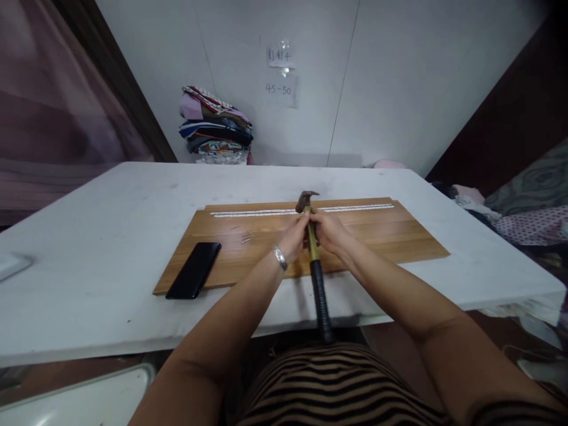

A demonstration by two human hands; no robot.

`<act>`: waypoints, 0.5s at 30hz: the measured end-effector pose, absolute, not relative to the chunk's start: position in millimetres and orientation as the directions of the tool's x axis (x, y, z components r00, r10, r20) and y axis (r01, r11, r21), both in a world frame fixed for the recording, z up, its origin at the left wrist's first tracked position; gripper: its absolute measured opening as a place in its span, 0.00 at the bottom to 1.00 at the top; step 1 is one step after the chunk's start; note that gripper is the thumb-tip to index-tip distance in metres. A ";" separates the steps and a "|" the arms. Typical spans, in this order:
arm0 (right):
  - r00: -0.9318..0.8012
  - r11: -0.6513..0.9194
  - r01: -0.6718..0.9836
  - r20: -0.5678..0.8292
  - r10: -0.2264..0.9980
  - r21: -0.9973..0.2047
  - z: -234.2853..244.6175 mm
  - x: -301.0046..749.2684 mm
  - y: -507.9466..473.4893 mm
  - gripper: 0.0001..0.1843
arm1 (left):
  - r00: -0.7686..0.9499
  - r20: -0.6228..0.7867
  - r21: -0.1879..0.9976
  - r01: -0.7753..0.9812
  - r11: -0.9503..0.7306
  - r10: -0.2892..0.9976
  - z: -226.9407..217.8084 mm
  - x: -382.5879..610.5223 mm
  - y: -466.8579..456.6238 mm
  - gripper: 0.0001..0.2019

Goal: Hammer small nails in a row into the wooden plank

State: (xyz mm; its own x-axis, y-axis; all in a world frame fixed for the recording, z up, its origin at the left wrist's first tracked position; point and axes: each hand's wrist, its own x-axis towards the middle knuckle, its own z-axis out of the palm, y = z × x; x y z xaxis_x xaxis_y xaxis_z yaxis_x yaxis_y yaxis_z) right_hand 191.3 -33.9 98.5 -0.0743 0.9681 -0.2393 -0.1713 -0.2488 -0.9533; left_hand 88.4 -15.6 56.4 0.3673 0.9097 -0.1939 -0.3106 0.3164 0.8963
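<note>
Over the white counter (110, 236) and its wooden board (381, 236), the hammer (314, 251) stretches from twelve o'clock, head foremost, to nearly six, held between the left hand (293, 238) and right hand (329, 232), equally near and both pinching it below the head, with small nails (246, 238) at the left hand's nine o'clock.

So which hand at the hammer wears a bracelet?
The left hand: a silvery bracelet circles its wrist, while the right hand has a bare wrist.
</note>
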 end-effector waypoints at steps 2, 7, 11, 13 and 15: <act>-0.097 -0.169 -0.214 -0.151 0.984 -0.962 99.3 179.8 -35.9 0.15 | 0.368 -0.239 0.891 -0.286 0.354 0.899 72.3 81.5 -7.6 0.25; -0.251 0.056 0.005 0.053 0.967 -0.998 88.0 174.5 -45.4 0.27 | 0.318 -0.270 0.922 -0.185 0.339 0.909 96.3 60.8 -3.8 0.15; -0.275 0.257 0.226 0.191 0.942 -0.940 71.8 219.5 -47.6 0.24 | 0.376 -0.293 0.941 -0.053 0.336 0.879 104.5 54.4 -18.6 0.14; -0.153 0.275 0.423 0.231 0.961 -0.863 63.4 259.0 -41.2 0.21 | 0.331 -0.291 0.957 0.100 0.273 0.898 105.7 48.5 -22.5 0.12; -0.012 0.187 0.608 0.226 0.974 -0.771 56.3 302.7 -29.2 0.21 | 0.272 -0.246 0.943 0.290 0.164 0.930 104.8 40.1 -22.9 0.14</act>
State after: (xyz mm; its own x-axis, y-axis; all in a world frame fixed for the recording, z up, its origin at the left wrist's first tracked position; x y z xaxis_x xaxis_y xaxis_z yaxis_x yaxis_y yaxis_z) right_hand 302.7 -29.2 56.3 -0.0124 0.9740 0.2263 0.6081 0.1870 -0.7715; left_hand 40.1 -22.9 104.8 0.2718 0.9305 -0.2456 0.2902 0.1641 0.9428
